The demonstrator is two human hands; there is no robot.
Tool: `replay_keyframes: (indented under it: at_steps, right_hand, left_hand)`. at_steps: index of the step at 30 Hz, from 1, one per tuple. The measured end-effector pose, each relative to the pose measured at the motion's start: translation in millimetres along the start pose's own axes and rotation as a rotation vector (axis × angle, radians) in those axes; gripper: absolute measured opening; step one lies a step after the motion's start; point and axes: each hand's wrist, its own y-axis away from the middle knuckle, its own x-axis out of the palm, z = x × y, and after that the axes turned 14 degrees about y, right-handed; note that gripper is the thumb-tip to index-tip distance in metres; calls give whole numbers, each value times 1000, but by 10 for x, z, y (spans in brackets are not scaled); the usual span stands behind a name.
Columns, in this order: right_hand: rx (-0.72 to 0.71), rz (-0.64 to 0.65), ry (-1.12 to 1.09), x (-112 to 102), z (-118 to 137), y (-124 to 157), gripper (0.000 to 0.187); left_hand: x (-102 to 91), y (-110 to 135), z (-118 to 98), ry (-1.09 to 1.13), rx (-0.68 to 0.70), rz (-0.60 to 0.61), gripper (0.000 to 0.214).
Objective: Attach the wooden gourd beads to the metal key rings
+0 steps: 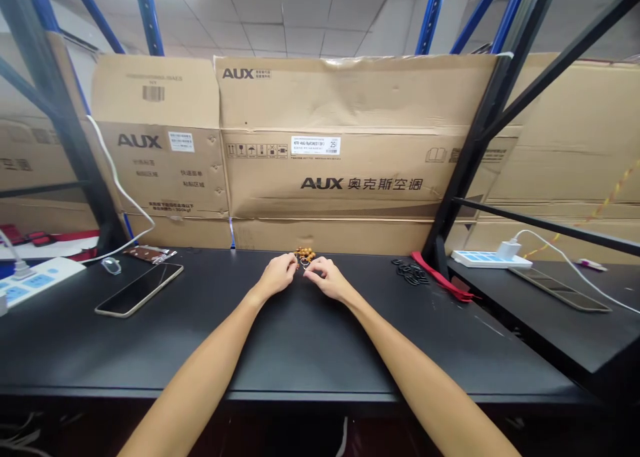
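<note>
Both my arms reach out over a black table (300, 337). My left hand (278, 274) and my right hand (325, 276) meet at the far middle of the table, fingers pinched together. Between their fingertips is a small metal ring (303, 264), too small to see clearly. Just behind the fingers lies a little heap of small orange-brown pieces (305, 252). Which hand grips the ring I cannot tell for sure; both pinch at it.
A phone (140, 288) lies at the left, with a small packet (149, 254) and a white power strip (35, 278) beyond. Black rings (411, 272) and a red strap (443, 278) lie at the right. Cardboard boxes (350, 150) wall the back. A second table (565, 304) holds another power strip (490, 259).
</note>
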Motion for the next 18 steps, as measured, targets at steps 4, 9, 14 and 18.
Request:
replay_keyframes:
  at_steps: [4,9,14,18]
  right_hand:
    - [-2,-27,88,17,-19,9,17]
    - [168,-21,402,-9,-28,38,18]
    - [347,35,497,-87,24,50,16]
    - [372,45,507,-88,32,49,15]
  left_hand:
    - [-110,7,106,-164,-152,-77,16]
    - [-181,23,199,-378,-279,-15,21]
    - [-198,31,85,-372,-198,19,34]
    - [-193,42,-40,-347,-271,210,40]
